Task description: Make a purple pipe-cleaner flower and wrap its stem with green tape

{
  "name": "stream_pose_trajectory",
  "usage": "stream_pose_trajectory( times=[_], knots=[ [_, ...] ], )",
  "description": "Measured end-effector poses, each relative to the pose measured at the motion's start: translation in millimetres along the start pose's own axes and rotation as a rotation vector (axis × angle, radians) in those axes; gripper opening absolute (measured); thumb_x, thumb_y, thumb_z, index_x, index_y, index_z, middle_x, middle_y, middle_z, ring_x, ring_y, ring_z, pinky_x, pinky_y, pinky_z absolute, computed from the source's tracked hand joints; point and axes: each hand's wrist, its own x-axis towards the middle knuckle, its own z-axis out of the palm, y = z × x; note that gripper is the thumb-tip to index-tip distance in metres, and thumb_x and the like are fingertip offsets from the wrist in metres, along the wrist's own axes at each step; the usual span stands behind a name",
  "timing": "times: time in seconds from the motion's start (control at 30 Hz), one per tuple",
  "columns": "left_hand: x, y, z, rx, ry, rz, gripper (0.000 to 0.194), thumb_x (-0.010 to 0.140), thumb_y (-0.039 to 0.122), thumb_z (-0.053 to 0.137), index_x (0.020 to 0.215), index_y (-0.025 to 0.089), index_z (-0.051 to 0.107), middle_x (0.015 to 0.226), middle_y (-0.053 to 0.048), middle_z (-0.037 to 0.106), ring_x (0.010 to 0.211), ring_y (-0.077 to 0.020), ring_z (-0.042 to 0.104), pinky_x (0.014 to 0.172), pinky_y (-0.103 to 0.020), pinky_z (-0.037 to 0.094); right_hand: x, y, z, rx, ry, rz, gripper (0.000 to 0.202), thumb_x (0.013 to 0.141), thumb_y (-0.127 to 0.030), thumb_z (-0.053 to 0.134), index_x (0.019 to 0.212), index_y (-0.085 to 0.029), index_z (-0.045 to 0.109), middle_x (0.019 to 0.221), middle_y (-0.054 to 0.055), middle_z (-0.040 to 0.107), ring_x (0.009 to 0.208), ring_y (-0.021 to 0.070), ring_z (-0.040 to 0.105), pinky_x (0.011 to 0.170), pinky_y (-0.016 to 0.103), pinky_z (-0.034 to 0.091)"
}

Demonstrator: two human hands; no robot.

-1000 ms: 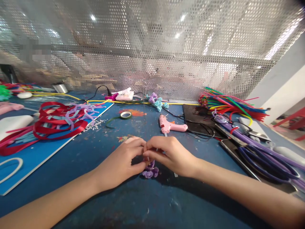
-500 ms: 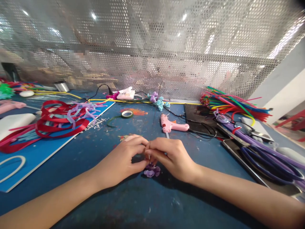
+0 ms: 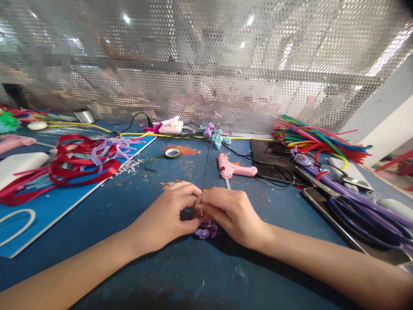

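In the middle of the table, my left hand (image 3: 172, 211) and my right hand (image 3: 237, 215) meet with fingers closed in a pinch. Just under the fingertips, close to the tabletop, hangs a small fuzzy purple flower (image 3: 203, 233). Both hands grip it around its stem, which the fingers hide. From the top of the pinch a thin dark wire (image 3: 205, 168) runs away toward the back. A pink glue gun (image 3: 237, 169) lies just beyond my right hand, and a roll of green tape (image 3: 172, 153) beyond my left.
To the left, red ribbon (image 3: 84, 176) and purple strips lie on a blue board (image 3: 64, 211) near spilled white beads (image 3: 130, 167). At the right are scissors (image 3: 361, 215), glasses (image 3: 305, 159) and colourful pipe cleaners (image 3: 329, 144). Blue and purple flowers (image 3: 217, 138) lie before a perforated metal screen (image 3: 193, 64).
Both hands stay nearly in place around the purple flower, with small finger shifts. The wire rising from them looks slightly lower and more clearly joined to the fingertips.
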Motion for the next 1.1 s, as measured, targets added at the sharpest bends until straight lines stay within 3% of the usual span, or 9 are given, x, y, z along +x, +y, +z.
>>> stream_pose_trajectory(
  times=[1.1],
  knots=[
    [-1.2, 2.1, -1.4, -0.08, -0.028, -0.035, 0.012, 0.076, 0.014, 0.057, 0.079, 0.022, 0.066, 0.095, 0.002, 0.062, 0.094, -0.0181, 0.053, 0.088, -0.031, 0.038, -2.8, -2.1, -2.4, 0.015, -0.03, -0.024, 0.015, 0.092, -0.015, 0.046, 0.094, -0.017, 0.062, 0.077, 0.003, 0.062, 0.071, 0.0134, 0.057, 0.065, 0.024, 0.046]
  ],
)
